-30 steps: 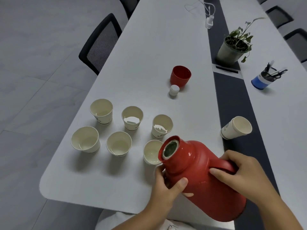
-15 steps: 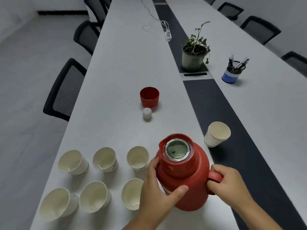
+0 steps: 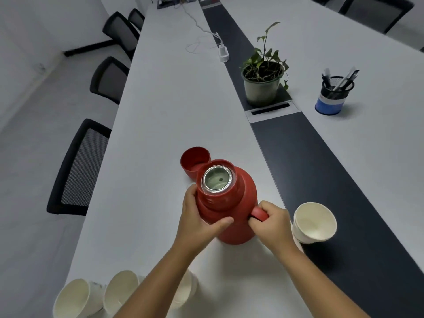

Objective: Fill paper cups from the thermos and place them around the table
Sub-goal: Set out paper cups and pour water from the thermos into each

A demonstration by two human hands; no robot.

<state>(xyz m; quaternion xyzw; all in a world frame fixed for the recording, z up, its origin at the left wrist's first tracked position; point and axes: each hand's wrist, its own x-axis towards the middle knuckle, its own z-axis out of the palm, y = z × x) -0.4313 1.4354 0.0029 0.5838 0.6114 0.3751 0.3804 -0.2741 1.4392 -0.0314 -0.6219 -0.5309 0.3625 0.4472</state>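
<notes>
The red thermos (image 3: pixel 229 203) stands upright on the white table (image 3: pixel 174 106) with its mouth uncovered. My left hand (image 3: pixel 198 222) grips its body from the left, thumb across the front. My right hand (image 3: pixel 273 227) holds the red handle on its right. The red thermos lid (image 3: pixel 193 159) sits mouth up just behind it. One paper cup (image 3: pixel 313 222) rests by my right wrist on the dark strip's edge. Other paper cups (image 3: pixel 75 298) show at the bottom left, partly hidden by my left forearm.
A potted plant (image 3: pixel 262 79) and a white charger with cable (image 3: pixel 223 52) lie along the dark centre strip (image 3: pixel 305 161). A blue pen holder (image 3: pixel 332 97) stands on the right table. Black mesh chairs (image 3: pixel 78 168) line the table's left side.
The thermos went from tilted over the cups to upright and was moved farther along the table, up to the red lid. The view swung up, so the cup group slid to the bottom.
</notes>
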